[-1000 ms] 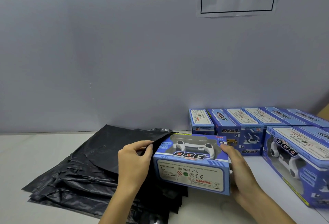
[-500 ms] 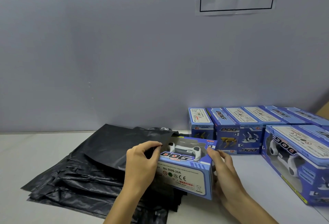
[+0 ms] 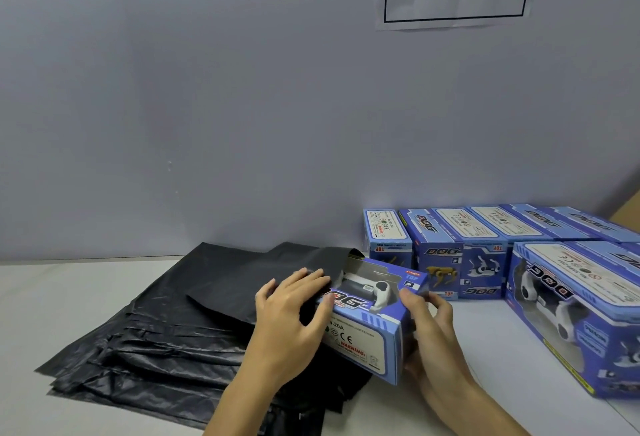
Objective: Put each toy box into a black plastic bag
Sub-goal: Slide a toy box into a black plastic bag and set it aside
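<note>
Box (image 3: 372, 317) and bag mouth line up along one axis: the blue "DOG" toy box lies with its long side running left to right across the table (image 3: 69, 297), its left end already under the lifted lip of the top black plastic bag (image 3: 242, 283), its right end still out in the open. The left hand (image 3: 291, 317) sits at the bag's opening, fingers curled over the film and the box's upper left edge, apparently holding the mouth up (how much of the film it truly grips I cannot tell). The right hand (image 3: 429, 328) is at the box's exposed right end, thumb and fingers bent round that end face. So the coming push, as I judge it, runs leftward along the box's length, and the right hand is the one placed to drive it. The bag lies on a stack of flat black bags (image 3: 145, 359). More toy boxes (image 3: 485, 248) stand in a row against the wall to the right, well apart from the left hand.
</note>
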Demonstrator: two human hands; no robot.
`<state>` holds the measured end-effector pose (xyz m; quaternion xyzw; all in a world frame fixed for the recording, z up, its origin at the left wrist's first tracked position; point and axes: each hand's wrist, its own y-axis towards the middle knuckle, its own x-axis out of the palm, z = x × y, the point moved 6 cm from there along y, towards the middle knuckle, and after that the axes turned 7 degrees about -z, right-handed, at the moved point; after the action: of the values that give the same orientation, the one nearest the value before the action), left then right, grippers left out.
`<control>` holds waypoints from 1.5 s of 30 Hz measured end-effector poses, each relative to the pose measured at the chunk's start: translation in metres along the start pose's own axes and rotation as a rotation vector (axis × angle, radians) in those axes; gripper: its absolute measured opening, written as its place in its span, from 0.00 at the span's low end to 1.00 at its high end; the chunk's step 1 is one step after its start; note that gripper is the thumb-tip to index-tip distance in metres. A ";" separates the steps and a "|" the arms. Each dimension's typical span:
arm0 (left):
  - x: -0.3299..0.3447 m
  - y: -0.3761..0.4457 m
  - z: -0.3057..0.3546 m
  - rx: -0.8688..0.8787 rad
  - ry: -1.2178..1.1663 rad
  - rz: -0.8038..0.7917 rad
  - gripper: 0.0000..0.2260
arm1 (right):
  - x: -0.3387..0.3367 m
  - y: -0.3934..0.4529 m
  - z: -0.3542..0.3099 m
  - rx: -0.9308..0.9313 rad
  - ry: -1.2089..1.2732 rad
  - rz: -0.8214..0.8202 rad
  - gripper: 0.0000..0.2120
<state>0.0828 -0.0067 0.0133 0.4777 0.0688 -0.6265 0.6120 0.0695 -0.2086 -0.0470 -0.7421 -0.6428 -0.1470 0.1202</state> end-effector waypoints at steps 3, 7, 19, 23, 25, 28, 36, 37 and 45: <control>0.006 -0.002 0.007 0.048 -0.005 -0.008 0.20 | 0.005 -0.001 0.004 0.005 0.019 0.003 0.20; 0.008 -0.001 0.013 0.062 -0.136 0.010 0.14 | 0.008 -0.001 0.008 -0.015 -0.014 0.039 0.21; -0.007 -0.005 0.007 -0.060 -0.444 0.230 0.06 | 0.003 -0.003 0.007 -0.070 -0.049 0.103 0.24; -0.004 -0.006 0.011 -0.068 -0.474 0.223 0.07 | 0.002 -0.002 0.005 -0.065 -0.052 0.108 0.23; -0.009 -0.008 0.004 -0.127 -0.467 0.343 0.08 | 0.001 -0.003 0.003 -0.066 -0.044 0.104 0.22; -0.019 -0.016 -0.016 -0.407 -0.378 0.530 0.12 | 0.002 -0.003 0.003 -0.065 -0.038 0.098 0.23; -0.002 -0.027 -0.055 -0.984 -0.768 0.435 0.38 | 0.006 -0.006 0.007 -0.083 0.023 0.086 0.22; 0.001 -0.026 -0.055 -0.969 -0.833 0.440 0.38 | 0.007 -0.008 0.007 -0.087 0.033 0.076 0.20; 0.024 -0.011 -0.036 -0.825 -1.443 0.251 0.33 | 0.021 -0.016 0.001 -0.117 0.151 -0.024 0.24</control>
<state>0.0965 0.0030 -0.0279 -0.2982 -0.1697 -0.6302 0.6965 0.0561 -0.1866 -0.0407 -0.7270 -0.6309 -0.2413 0.1229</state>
